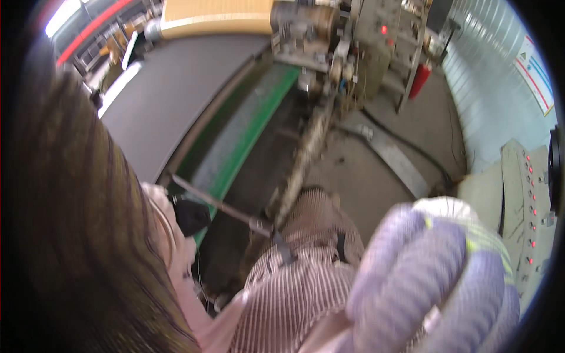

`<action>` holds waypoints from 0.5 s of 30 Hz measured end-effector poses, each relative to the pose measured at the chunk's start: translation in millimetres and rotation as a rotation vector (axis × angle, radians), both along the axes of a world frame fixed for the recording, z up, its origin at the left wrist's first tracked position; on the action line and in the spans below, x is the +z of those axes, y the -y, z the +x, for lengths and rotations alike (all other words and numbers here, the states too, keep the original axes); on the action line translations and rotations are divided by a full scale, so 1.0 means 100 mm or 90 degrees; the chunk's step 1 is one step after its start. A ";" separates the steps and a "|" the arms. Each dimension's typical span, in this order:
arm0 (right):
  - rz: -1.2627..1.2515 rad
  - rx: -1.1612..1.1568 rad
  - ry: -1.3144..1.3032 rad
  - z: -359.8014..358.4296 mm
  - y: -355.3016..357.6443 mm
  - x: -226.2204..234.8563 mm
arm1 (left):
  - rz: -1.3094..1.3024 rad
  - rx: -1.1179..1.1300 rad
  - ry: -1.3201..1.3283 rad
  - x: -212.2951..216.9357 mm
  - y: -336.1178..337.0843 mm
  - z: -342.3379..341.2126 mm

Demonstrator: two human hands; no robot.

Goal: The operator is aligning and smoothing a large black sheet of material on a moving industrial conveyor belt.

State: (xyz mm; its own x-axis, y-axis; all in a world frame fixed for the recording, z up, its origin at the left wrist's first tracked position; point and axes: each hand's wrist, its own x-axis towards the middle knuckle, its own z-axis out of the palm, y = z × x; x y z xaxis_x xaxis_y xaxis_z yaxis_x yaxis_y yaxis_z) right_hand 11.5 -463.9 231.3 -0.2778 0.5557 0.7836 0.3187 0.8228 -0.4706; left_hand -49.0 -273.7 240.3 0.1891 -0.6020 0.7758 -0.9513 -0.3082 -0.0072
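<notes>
Lavender knit covers the right hand (438,270) in the head view, right of the green rail (258,130), fingers bent side by side; whether they grip anything, I cannot tell. Farther right stands a pale, red-lit cabinet (513,194). Left of the rail, striped fabric (88,223) blurs; the left hand is out of sight.

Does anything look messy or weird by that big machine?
Yes, a bit. The long bar beside the green rail looks lumpy and crusted, while the rail looks smooth; I can't tell what's on it. Also, a flat grey strip seems to lie slantwise on the floor, beside a dark hose.
</notes>
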 end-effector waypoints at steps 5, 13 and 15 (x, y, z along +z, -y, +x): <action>-0.038 0.089 -0.040 0.01 -0.02 -0.09 | 0.026 0.020 -0.055 -0.01 0.00 0.02; -0.101 0.138 -0.092 0.00 0.16 -0.21 | 0.022 0.018 -0.053 -0.05 0.07 -0.09; -0.115 0.146 -0.095 -0.02 0.12 -0.24 | 0.022 0.022 -0.048 -0.06 0.06 -0.11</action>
